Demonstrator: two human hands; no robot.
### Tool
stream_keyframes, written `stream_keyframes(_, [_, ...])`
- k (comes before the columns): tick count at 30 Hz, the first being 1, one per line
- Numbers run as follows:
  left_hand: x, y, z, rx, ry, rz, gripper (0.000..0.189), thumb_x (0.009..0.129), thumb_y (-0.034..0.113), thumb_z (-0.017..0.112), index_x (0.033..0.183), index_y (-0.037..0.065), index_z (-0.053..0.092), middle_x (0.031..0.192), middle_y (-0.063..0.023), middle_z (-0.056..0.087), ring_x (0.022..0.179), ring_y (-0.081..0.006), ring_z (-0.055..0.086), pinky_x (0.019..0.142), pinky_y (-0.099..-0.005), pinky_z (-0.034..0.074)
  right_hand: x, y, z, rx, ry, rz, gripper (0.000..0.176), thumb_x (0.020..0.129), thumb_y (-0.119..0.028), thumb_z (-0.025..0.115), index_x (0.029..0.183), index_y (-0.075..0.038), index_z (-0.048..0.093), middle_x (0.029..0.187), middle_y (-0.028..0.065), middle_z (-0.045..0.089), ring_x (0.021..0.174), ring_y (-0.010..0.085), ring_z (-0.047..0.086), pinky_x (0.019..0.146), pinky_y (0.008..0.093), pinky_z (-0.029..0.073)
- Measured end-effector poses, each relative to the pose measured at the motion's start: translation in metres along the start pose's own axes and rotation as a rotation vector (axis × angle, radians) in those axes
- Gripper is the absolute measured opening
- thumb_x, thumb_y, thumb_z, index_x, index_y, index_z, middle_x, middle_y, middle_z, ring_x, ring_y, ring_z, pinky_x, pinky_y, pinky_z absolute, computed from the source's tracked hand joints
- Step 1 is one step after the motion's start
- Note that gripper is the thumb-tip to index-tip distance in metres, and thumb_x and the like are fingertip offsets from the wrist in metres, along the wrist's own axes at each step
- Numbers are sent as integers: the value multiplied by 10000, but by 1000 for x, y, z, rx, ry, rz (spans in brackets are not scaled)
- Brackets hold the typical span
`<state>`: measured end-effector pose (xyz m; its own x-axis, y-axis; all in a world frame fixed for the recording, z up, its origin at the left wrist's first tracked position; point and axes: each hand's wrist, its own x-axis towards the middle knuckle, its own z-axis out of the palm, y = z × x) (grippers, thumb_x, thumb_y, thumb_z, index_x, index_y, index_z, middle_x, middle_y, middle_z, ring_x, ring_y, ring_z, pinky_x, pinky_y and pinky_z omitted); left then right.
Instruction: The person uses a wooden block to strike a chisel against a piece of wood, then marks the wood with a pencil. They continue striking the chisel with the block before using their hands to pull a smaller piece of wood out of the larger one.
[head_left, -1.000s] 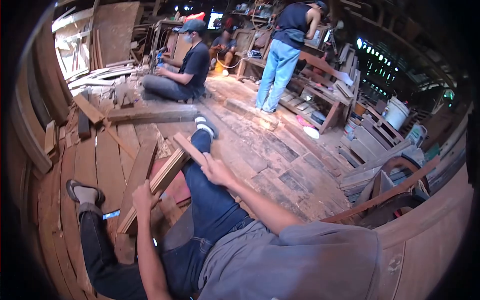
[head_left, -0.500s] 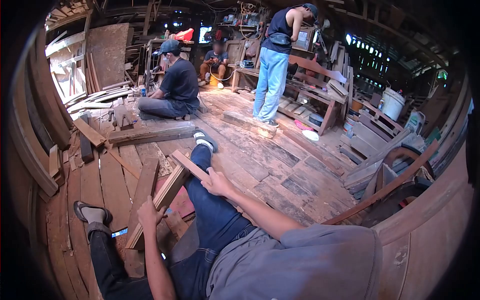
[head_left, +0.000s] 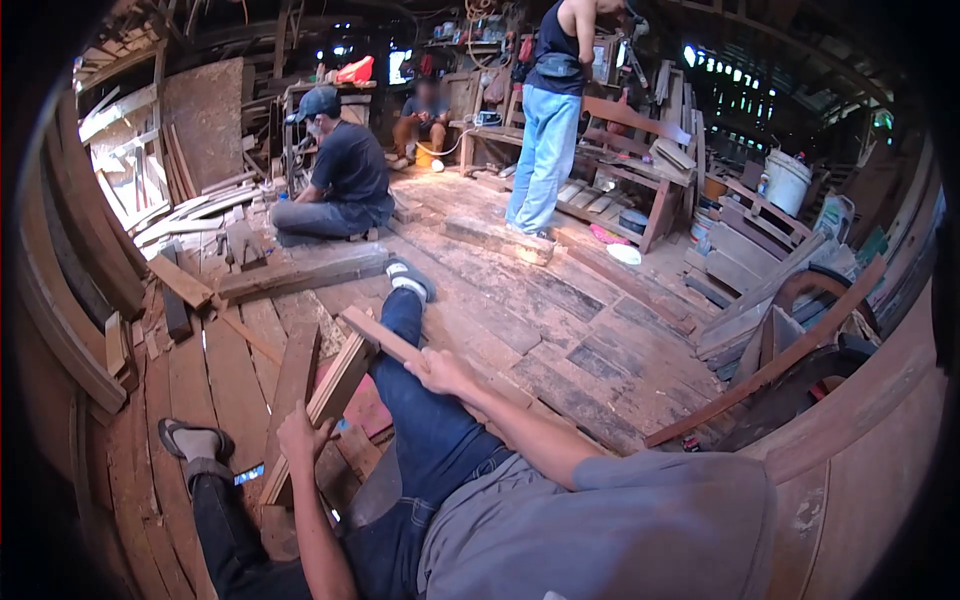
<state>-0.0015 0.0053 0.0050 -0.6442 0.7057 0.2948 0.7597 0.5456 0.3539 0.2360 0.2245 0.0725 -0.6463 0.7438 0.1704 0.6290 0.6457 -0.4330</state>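
My left hand (head_left: 303,440) is closed around the lower part of a grooved wooden bar (head_left: 340,380), which slants up from between my legs toward my knee. With my right hand (head_left: 440,372) I grip a flat wooden strip (head_left: 385,338). The strip's far end lies across the top end of the bar, near my right shin. A darker plank (head_left: 293,375) stands slanted just left of the bar. Something pink (head_left: 368,400) lies on the floor behind the bar.
A seated person (head_left: 345,180) works ahead on the left; another person (head_left: 550,120) stands at a wooden bench (head_left: 640,170). A third person (head_left: 425,112) sits farther back. A thick beam (head_left: 305,275) lies beyond my feet. Leaning boards and a white bucket (head_left: 787,180) are right.
The view has shifted slightly. My right hand has slid back along the strip, away from the bar, and more of the strip shows. My left hand still holds the bar.
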Motion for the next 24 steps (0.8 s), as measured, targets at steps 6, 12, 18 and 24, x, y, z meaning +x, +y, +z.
stream_keyframes(6, [-4,-1,4,11,12,-4,590,728,461,830,1035,31,566,913,-248,698,870,-444,683,774,-532,548,-6,1,-2,41,-39,22,590,976,-598,492,1097,-34,619,1013,290,692,977,470,671,829,562,516])
stream_keyframes(12, [-3,3,-1,15,10,-6,581,728,447,837,1032,36,561,916,-237,699,877,-439,686,782,-525,551,-6,-3,-6,60,-63,25,598,985,-591,481,1121,-20,597,1021,295,688,990,466,671,839,565,509])
stream_keyframes(18, [-3,0,2,22,6,0,585,734,465,831,1030,42,557,922,-229,701,873,-430,688,777,-523,551,-1,1,2,75,-75,29,586,987,-576,490,1121,-13,589,1000,306,685,977,473,670,833,561,512])
stream_keyframes(24, [-2,1,1,24,1,3,584,734,467,830,1029,41,560,913,-223,702,865,-426,688,757,-525,551,-4,0,0,75,-75,33,570,980,-563,510,1120,-17,589,999,300,686,975,469,670,833,557,511])
